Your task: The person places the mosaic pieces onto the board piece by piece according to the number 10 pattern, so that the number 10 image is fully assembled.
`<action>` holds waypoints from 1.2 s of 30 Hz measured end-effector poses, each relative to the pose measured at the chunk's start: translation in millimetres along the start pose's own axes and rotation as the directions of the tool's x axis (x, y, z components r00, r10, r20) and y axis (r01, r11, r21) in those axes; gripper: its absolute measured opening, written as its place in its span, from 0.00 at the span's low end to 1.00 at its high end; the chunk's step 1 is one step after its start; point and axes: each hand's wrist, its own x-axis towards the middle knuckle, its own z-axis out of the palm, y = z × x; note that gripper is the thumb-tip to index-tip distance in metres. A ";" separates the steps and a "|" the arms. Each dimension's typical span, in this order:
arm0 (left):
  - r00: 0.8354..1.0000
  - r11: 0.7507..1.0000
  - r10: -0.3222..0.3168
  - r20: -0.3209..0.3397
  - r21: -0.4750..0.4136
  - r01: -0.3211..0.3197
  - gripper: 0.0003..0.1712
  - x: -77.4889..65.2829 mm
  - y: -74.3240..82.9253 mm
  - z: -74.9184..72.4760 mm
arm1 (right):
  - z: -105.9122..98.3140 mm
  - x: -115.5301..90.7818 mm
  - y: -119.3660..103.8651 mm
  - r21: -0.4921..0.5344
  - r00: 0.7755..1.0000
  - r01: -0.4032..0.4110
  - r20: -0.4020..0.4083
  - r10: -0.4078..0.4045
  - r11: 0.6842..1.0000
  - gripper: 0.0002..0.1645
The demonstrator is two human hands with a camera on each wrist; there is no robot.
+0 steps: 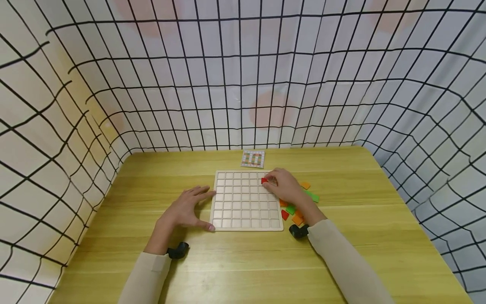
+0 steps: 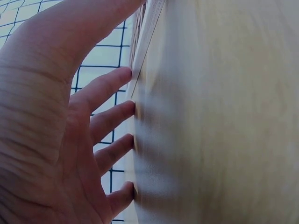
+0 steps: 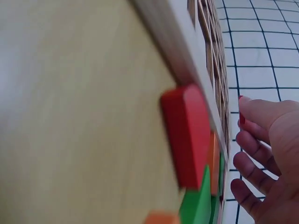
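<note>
A pale square board (image 1: 246, 202) with a raised grid of cells lies on the table. My left hand (image 1: 187, 207) spreads at its left side, thumb by the near left corner and fingertips at the edge; in the left wrist view those fingers (image 2: 112, 119) are straight and apart. Over the board's far right part, my right hand (image 1: 286, 185) pinches a small red tile (image 1: 264, 180) between thumb and finger. The same red tile (image 3: 241, 109) shows edge-on in the right wrist view, above the board. Its exact cell cannot be told.
Loose tiles lie along the board's right side: a red tile (image 1: 285, 215), an orange tile (image 1: 298, 219), a green tile (image 1: 313, 196) and several more, partly under my right forearm. A printed pattern card (image 1: 252, 158) lies behind the board. Black grid netting (image 1: 239, 84) surrounds the wooden table (image 1: 235, 266).
</note>
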 end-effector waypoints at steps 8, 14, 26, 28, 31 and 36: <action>1.000 1.000 -0.011 0.007 -0.003 0.011 0.68 0.2 -0.3 0.2 | 4.7 7.4 -3.8 -0.032 1.000 0.011 0.006 -0.010 0.999 0.19; 1.000 1.000 -0.014 0.010 0.001 0.014 0.69 0.1 -1.1 0.5 | 7.8 9.1 -5.6 -0.040 1.000 0.010 -0.003 -0.010 0.999 0.18; 1.000 1.000 -0.008 0.009 -0.011 0.009 0.68 0.9 0.1 -0.1 | 9.9 8.1 -7.7 -0.043 1.000 -0.005 -0.012 0.004 0.999 0.18; 1.000 1.000 -0.008 0.008 -0.007 0.008 0.68 1.1 -0.3 0.1 | 9.9 7.8 -8.1 -0.043 1.000 -0.005 -0.011 0.005 0.999 0.18; 1.000 1.000 -0.010 0.015 -0.007 0.010 0.68 1.3 -0.5 0.4 | 9.6 7.1 -7.8 -0.034 1.000 -0.007 -0.010 0.006 0.999 0.19; 1.000 1.000 -0.010 0.019 -0.009 0.011 0.69 0.9 -0.9 0.6 | 6.0 4.3 -4.8 -0.009 1.000 -0.008 -0.021 0.008 1.000 0.20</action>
